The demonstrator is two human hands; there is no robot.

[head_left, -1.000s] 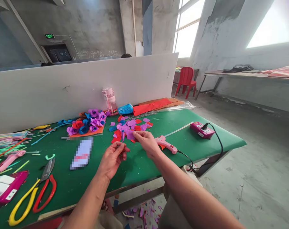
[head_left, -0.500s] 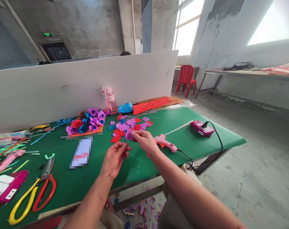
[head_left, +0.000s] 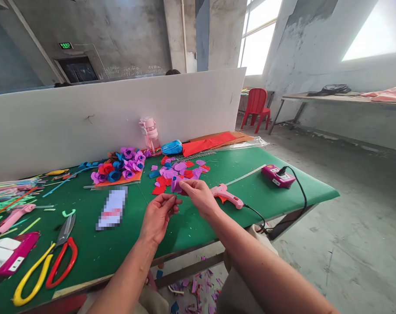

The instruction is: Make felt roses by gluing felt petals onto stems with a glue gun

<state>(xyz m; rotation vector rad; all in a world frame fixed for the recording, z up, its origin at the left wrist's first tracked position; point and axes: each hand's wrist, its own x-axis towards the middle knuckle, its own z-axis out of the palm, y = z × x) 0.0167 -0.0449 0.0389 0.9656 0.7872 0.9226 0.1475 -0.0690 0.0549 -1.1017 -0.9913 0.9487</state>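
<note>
Over the front of the green table, my right hand [head_left: 198, 194] pinches a purple paper petal piece [head_left: 175, 185] between thumb and fingertips. My left hand [head_left: 160, 213] is just below and to the left, thumb pressed to the curled fingers; whatever is between them is too small to make out. Behind both hands lie loose purple, red and blue paper petals [head_left: 167, 172]. A pink glue gun [head_left: 229, 195] rests on its side to the right of my right hand. Finished paper flowers [head_left: 121, 165] in purple, blue and red sit in a heap farther left.
Scissors [head_left: 65, 233] with yellow and red handles lie at front left, near a magenta power strip [head_left: 24, 253] and a second pink glue gun [head_left: 16, 218]. Another power strip [head_left: 278, 176] is at right, with a black cord. A pink bottle [head_left: 149, 133] stands by the white partition [head_left: 119, 113].
The purple petal piece has turned slightly in my right fingertips. Both hands stay almost in place, and the view has shifted a little.
</note>
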